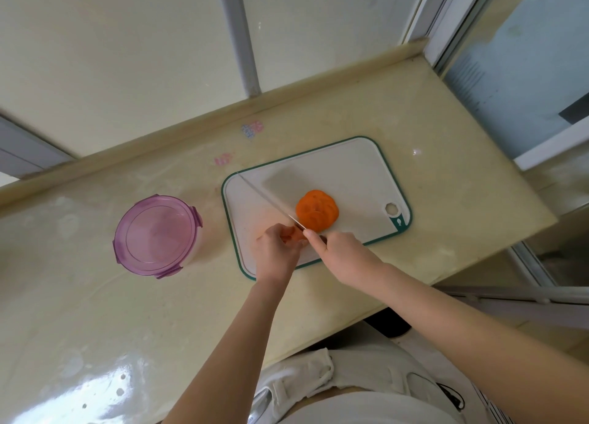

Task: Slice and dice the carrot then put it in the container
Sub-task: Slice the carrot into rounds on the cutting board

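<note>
A white cutting board point(347, 172) with a green rim lies on the counter. On it sits a pile of orange carrot slices point(317, 211). My left hand point(277, 248) grips the remaining carrot piece point(294, 234) at the board's near edge. My right hand point(341, 254) holds a knife point(267, 199) by its handle, index finger along the spine; the long blade runs up-left across the board, right beside the carrot piece. The round container point(156, 235) with a purple clip lid stands left of the board, lid on.
The beige counter point(127, 312) ends at a raised back ledge along the wall and at an edge on the right, beyond which is a window frame. Two small pink and blue stickers point(252, 127) lie behind the board.
</note>
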A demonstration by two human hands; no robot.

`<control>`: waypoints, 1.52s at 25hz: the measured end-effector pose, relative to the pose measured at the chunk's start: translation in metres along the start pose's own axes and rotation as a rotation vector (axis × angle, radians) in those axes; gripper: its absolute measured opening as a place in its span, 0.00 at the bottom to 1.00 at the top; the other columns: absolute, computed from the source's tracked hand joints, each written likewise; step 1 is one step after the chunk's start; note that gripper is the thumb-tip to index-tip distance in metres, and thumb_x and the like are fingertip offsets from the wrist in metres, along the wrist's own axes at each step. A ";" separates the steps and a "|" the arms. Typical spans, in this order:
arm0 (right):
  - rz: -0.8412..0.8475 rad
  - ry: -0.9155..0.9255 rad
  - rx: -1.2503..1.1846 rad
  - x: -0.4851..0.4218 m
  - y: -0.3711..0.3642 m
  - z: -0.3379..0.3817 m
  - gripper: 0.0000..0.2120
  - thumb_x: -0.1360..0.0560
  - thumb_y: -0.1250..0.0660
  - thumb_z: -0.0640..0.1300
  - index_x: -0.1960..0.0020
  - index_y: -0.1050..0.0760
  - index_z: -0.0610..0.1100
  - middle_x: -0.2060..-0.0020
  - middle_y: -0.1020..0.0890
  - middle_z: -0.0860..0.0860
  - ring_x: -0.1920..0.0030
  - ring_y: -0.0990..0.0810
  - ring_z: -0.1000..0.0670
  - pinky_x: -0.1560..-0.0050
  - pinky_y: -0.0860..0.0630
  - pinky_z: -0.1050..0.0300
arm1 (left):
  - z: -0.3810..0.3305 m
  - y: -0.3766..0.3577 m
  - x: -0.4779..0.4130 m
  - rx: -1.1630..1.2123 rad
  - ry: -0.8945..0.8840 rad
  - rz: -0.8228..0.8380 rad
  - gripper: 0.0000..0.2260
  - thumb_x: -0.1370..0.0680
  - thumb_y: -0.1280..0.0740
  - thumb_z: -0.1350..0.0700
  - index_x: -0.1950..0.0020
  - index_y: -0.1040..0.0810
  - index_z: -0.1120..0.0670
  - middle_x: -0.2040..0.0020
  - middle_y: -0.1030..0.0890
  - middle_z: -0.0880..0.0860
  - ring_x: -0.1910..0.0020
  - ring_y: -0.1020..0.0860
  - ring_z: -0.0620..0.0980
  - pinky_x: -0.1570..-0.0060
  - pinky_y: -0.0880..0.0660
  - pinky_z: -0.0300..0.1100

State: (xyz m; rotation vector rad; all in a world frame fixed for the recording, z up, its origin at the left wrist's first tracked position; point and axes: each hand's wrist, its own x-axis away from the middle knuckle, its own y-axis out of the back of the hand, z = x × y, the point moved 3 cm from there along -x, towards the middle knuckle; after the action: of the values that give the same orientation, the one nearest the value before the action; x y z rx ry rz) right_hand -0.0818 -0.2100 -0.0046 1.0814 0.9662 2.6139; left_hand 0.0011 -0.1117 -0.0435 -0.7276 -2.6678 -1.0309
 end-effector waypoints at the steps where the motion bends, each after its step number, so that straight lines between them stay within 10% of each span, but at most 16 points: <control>1: 0.008 -0.007 -0.016 -0.006 0.001 0.003 0.28 0.20 0.53 0.63 0.65 0.32 0.44 0.68 0.26 0.47 0.65 0.26 0.45 0.64 0.33 0.54 | 0.000 0.000 0.000 0.004 0.003 0.004 0.09 0.29 0.27 0.55 0.53 0.20 0.59 0.60 0.20 0.51 0.60 0.23 0.48 0.62 0.34 0.31; 38: 0.103 -0.113 -0.275 -0.019 0.004 -0.043 0.27 0.22 0.52 0.66 0.68 0.39 0.46 0.78 0.36 0.51 0.77 0.37 0.50 0.73 0.36 0.58 | 0.003 -0.001 0.001 0.037 -0.045 -0.010 0.09 0.32 0.25 0.60 0.57 0.23 0.54 0.62 0.22 0.48 0.60 0.24 0.46 0.63 0.33 0.23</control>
State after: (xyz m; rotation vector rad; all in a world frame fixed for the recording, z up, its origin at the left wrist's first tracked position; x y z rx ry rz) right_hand -0.0968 -0.2419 -0.0366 1.2175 0.5211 2.6305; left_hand -0.0006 -0.1100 -0.0461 -0.7401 -2.7236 -0.9754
